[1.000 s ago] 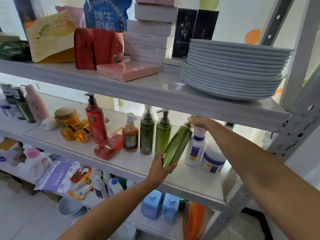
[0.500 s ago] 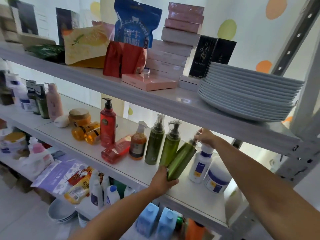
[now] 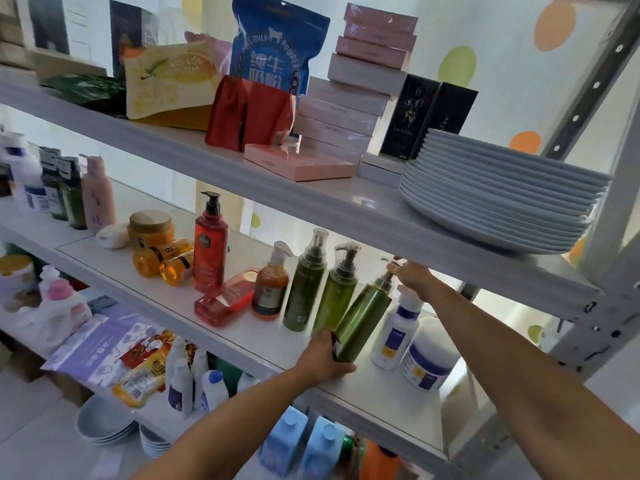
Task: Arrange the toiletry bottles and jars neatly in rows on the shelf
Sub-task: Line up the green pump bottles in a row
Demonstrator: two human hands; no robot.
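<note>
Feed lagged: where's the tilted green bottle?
Head view, right of centre: the tilted green bottle is at the middle shelf between an upright green bottle and the white pump bottle, left hand gripping its base, right hand its pump.

White shelf [image 3: 263, 341], lidded jar [image 3: 150, 226] and two orange bottles [image 3: 162, 259] lying toward its left, tall red pump bottle [image 3: 209, 244] upright, red bottle [image 3: 225, 301] on its side, amber pump bottle [image 3: 270, 291], two upright green pump bottles [image 3: 304, 285], white pump bottle [image 3: 394, 336] and white tub [image 3: 427, 358] near its right end
</note>
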